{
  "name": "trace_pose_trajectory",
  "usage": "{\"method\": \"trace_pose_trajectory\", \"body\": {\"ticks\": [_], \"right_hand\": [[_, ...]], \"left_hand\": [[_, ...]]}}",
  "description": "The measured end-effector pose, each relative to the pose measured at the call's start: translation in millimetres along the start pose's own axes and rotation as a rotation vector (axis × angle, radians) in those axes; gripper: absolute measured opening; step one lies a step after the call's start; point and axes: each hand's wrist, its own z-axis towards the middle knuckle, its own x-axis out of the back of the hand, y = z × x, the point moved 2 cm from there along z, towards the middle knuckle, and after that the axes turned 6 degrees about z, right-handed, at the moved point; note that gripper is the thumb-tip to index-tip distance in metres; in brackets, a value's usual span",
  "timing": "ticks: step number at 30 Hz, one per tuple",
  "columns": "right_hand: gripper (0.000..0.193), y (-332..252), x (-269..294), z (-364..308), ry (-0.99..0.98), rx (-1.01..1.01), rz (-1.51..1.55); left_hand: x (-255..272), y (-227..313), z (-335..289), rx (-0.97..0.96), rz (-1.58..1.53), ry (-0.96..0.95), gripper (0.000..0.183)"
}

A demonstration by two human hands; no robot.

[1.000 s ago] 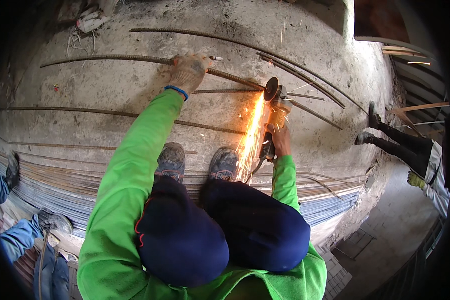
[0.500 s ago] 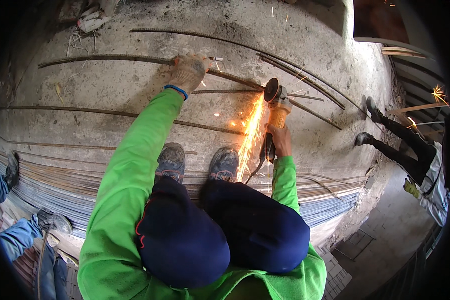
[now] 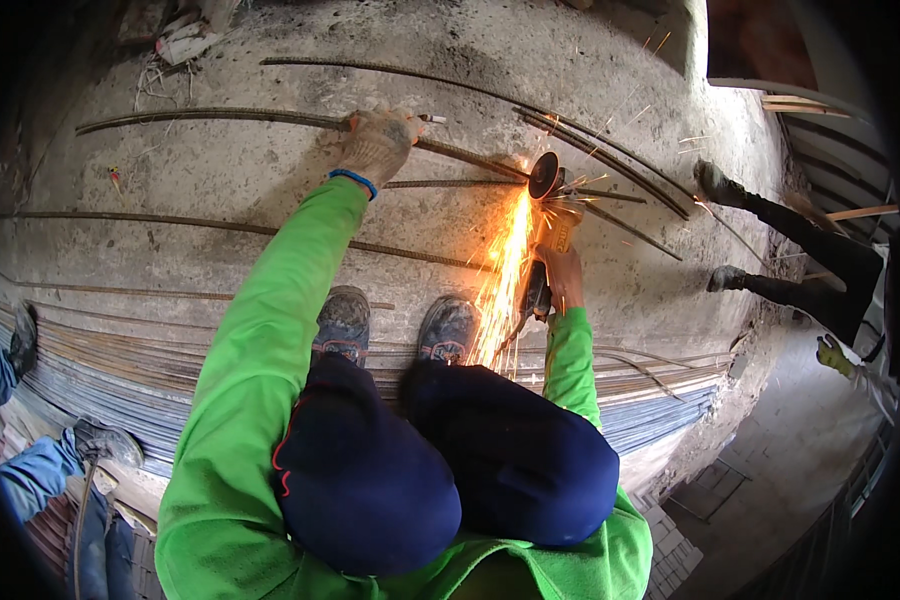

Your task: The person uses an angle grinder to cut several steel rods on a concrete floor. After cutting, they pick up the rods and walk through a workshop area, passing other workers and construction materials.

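Note:
My left hand (image 3: 380, 142), in a pale knit work glove with a blue band at the wrist, is closed round a long ribbed steel bar (image 3: 220, 115). A short white stick-like piece (image 3: 432, 118) pokes out beside its fingers. My bare right hand (image 3: 562, 275) grips an angle grinder (image 3: 555, 232) with a yellow body. Its disc (image 3: 543, 176) meets the bar to the right of my left hand. Bright sparks (image 3: 505, 290) stream from the disc down toward my right shoe (image 3: 447, 330). Part of the grinder's head is hidden by sparks.
Other bars (image 3: 130, 218) lie across the concrete floor (image 3: 450, 110). A broad bundle of thin rods (image 3: 120, 370) runs behind my shoes. One person's dark trouser legs (image 3: 810, 255) stand at the right; blue trouser legs (image 3: 40, 475) show at the lower left. A cord hangs from the grinder.
The spark stream has grown wider and brighter, with more sparks flying around the disc. The grinder has shifted slightly. At the right, the other person's feet and body have moved. My left hand stays put.

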Motion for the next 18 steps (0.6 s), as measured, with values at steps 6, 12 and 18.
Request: {"method": "trace_pose_trajectory", "body": {"ticks": [6, 12, 18], "right_hand": [[0.034, 14, -1, 1, -0.069, -0.051, 0.338], [0.035, 52, 11, 4, -0.084, 0.232, 0.031], [0.036, 60, 12, 6, -0.086, 0.142, 0.32]], "left_hand": [[-1, -1, 0, 0.018, -0.048, -0.012, 0.038], [15, -1, -9, 0.083, -0.592, 0.004, 0.03], [6, -3, -13, 0.064, -0.72, 0.256, 0.037]]}}
